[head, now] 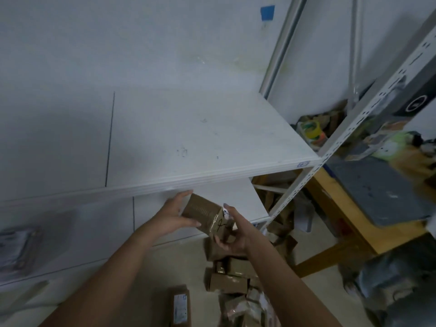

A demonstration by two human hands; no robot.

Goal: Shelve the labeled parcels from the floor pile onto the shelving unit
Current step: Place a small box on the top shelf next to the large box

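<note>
A parcel (207, 214) is held between the left hand (174, 215) and right hand (234, 234), just below the upper shelf (188, 142). The floor pile (230, 282) lies beneath, with a counter (342, 208) at right.

Dim, cool grey-blue indoor light, soft and with no plain source — nothing is blown out. A broad shadow darkens the left part of the upper shelf (200, 138) and the wall (118, 43) above it, and the lower shelf (236, 197) lies in shade under that board. The one small glint is on the tape of the parcel (205, 213). The whole frame is soft and slightly grainy. Motion blur smears the right edge, where the table (342, 215) and its clutter run together, and the bottom-left corner. Wide-angle distortion bows the shelf's front edge and slants the perforated upright (349, 131).
</note>
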